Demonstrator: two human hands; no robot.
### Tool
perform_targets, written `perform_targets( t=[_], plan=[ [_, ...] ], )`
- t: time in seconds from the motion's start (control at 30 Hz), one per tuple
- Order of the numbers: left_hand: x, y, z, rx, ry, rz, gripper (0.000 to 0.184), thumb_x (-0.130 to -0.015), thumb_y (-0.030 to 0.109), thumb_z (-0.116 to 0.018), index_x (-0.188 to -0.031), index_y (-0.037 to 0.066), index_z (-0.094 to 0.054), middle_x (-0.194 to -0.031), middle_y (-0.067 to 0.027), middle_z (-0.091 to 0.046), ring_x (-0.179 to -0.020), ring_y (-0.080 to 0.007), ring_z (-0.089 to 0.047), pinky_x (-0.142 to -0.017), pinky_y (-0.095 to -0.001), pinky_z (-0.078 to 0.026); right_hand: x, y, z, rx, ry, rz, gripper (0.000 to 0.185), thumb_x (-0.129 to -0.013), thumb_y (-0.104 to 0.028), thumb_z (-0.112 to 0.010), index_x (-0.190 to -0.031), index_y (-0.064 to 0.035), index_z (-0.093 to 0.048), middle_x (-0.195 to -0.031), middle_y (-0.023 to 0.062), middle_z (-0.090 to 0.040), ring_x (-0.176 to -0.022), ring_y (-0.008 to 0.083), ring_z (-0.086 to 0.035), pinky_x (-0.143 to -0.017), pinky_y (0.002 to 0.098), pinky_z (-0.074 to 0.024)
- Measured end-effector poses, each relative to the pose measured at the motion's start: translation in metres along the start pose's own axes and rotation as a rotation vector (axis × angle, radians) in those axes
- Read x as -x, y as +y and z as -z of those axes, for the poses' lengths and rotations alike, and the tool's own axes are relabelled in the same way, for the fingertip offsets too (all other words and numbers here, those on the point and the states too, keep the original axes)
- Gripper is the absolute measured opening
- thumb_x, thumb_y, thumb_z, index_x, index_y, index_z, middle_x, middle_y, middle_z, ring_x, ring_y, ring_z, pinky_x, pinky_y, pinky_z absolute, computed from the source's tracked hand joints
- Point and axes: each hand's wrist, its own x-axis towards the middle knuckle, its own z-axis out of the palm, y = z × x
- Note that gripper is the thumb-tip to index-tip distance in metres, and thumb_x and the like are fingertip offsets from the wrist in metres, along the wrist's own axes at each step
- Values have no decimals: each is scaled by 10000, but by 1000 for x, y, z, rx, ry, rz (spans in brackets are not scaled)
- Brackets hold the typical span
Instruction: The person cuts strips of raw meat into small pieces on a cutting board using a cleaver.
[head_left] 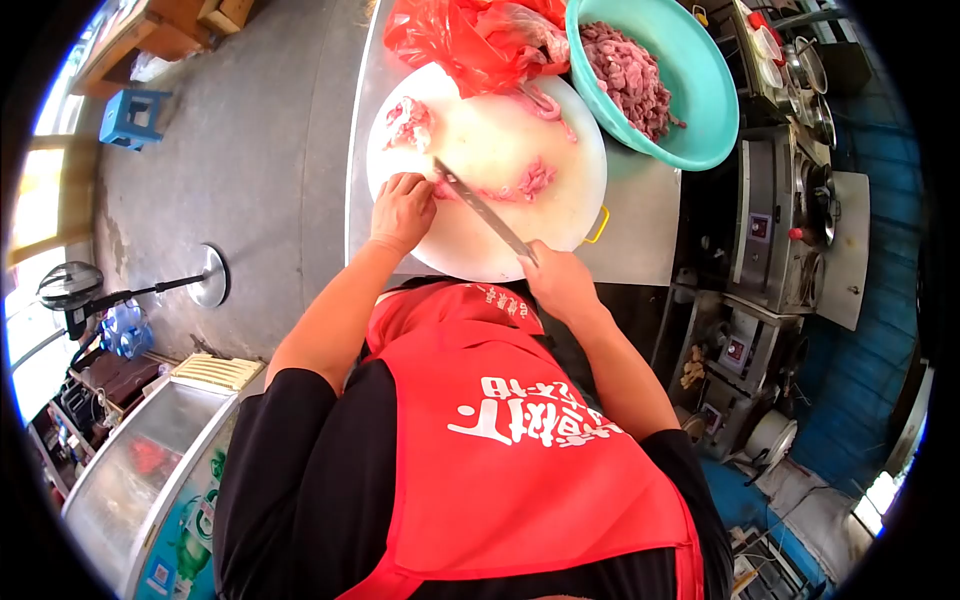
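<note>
My right hand [558, 280] grips the handle end of a long knife [487, 212], whose blade slants up and left across a round white cutting board [480, 255]. Close to the blade's far end, the curled fingers of my left hand [404, 210] press on the end of a thin strip of raw meat [485, 192]. That strip runs under the blade towards a small heap of cut meat [537, 178]. A pale, fatty piece of meat [409, 122] lies at the board's upper left. Another long strip of meat [541, 102] is at its upper right.
A turquoise basin [705, 100] with many pieces of cut meat [628, 80] stands beyond the board on the right. Red plastic bags [470, 40] overlap the board's far edge. A yellow handle [598, 226] sticks out at the board's right. Metal kitchen equipment [765, 220] stands right of the table.
</note>
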Motion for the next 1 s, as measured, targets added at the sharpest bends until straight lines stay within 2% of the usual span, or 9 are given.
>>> perform_targets(
  t=[0.23, 0.4, 0.5, 0.6, 0.67, 0.7, 0.77, 0.93, 1.0],
  plan=[
    [0, -3, -2, -27, 15, 20, 185, -817, 87, -750, -1001, 106, -733, -1113, -42, -718, -1120, -305, -649, -989, -433, -536, -28, -19, -17, -19, -64, 35, 284, -1072, -318, -555, -1130, -53, -639, -896, 265, -735, -877, 494, -709, -808, 607, -546],
    [-3, -10, -3, -11, 1, -27, 168, -825, 83, -753, -991, 105, -733, -1110, -55, -725, -1107, -328, -651, -980, -455, -544, -47, -9, -36, -112, 15, 132, 291, -1068, -296, -551, -1139, -29, -643, -914, 289, -731, -889, 511, -704, -821, 602, -548],
    [-5, -17, -1, 0, -12, -39, 160, -826, 97, -770, -980, 103, -729, -1081, -59, -723, -1083, -329, -653, -981, -450, -543, -15, 16, -36, -70, -62, 28, 297, -1063, -297, -559, -1101, -16, -648, -935, 293, -734, -901, 511, -704, -828, 598, -551],
    [-6, -23, 4, 50, -57, 39, 157, -830, 121, -805, -961, 98, -721, -1045, -61, -718, -1068, -342, -655, -977, -446, -546, 26, 60, -23, -22, -138, -16, 322, -1064, -310, -570, -1122, -10, -670, -1012, 296, -740, -981, 506, -701, -878, 580, -551],
    [-8, -24, 15, 87, -208, 270, 235, -827, 155, -841, -1022, 83, -732, -1117, -86, -719, -1128, -352, -654, -1004, -443, -539, 42, 86, -14, -146, -168, -28, 360, -1058, -343, -604, -1182, -18, -695, -1081, 289, -742, -1050, 498, -691, -920, 552, -545],
    [-6, -24, 17, 86, -210, 269, 235, -827, 155, -841, -1022, 83, -732, -1117, -86, -719, -1128, -352, -654, -1004, -443, -539, 44, 95, -9, -148, -169, -29, 360, -1058, -343, -604, -1182, -18, -695, -1081, 289, -742, -1050, 498, -691, -920, 552, -545],
    [-1, -20, 20, 120, -47, 277, 347, -821, 141, -853, -1124, 58, -704, -1201, -141, -684, -1164, -380, -639, -1009, -460, -543, 46, 109, -6, -261, -189, -80, 394, -1046, -380, -635, -1217, -34, -714, -1124, 283, -741, -1100, 490, -681, -940, 527, -537],
    [-3, 1, 5, 189, -103, 344, 389, -848, 38, -775, -1224, 21, -676, -1264, -202, -645, -1196, -407, -627, -1027, -481, -540, 50, 77, 0, -232, -86, -189, 391, -1034, -391, -661, -1180, -31, -715, -1004, 267, -748, -1009, 494, -690, -886, 534, -538],
    [-13, 21, -9, 244, -119, 369, 385, -863, -26, -700, -1247, 2, -677, -1279, -244, -634, -1191, -427, -629, -1040, -487, -536, 52, 80, -9, -248, 58, -191, 397, -1043, -400, -655, -1146, -20, -705, -950, 276, -737, -952, 506, -686, -847, 546, -538]
  ],
)
